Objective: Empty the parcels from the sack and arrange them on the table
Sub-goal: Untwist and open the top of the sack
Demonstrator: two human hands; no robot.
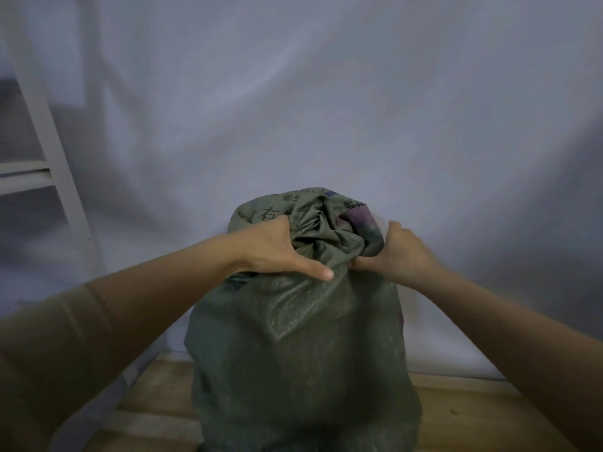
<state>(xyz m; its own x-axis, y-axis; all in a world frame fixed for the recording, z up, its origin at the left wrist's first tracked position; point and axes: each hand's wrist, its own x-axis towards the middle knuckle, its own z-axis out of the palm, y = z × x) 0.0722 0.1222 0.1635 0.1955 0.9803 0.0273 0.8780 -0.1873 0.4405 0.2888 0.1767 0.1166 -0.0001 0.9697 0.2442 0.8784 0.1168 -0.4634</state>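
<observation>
A bulging green woven sack [293, 337] stands at six o'clock, contents hidden. The left hand [277, 252] and right hand [404, 256] both grip its bunched, crumpled neck.

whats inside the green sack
Nothing inside shows. Both hands, left and right, grip the bunched top of the sack, so its contents stay covered by the fabric.

Two bare forearms are seen. The left hand [277, 252] and right hand [403, 252] are ungloved, and no rings or watch are visible. What may be a tan sleeve edge is faintly seen above the left elbow.
</observation>
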